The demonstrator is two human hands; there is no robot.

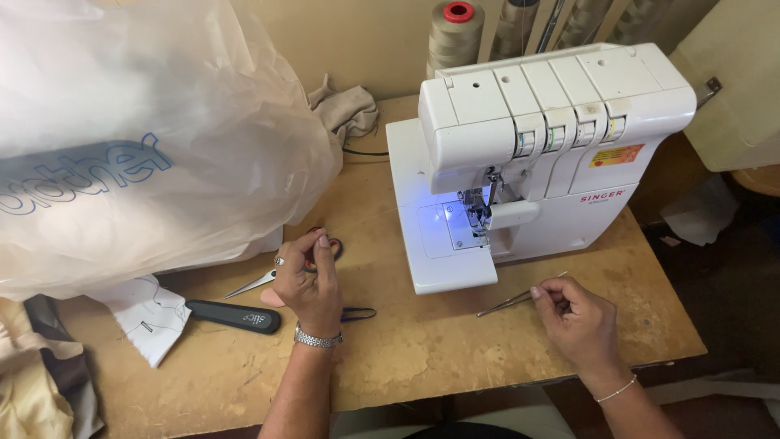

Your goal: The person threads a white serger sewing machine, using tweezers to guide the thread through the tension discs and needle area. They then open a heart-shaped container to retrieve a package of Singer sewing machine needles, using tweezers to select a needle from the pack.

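My left hand (309,280) lies on the wooden table (422,349), its fingers closed around the red handles of a pair of scissors (253,283) whose blades point left. My right hand (573,313) pinches one end of long metal tweezers (513,301) that rest on the table, tips toward the left. A white overlock sewing machine (528,146) stands just behind both hands, its needle area (475,207) lit by a bluish lamp. A thin thread runs from the machine toward my left hand.
A large clear plastic cover (138,138) over another machine fills the left. A black-handled cutter (236,317), a paper scrap (150,313) and a small dark snipper (357,313) lie near my left hand. Thread cones (455,32) stand behind; beige cloth (349,110) lies beside them.
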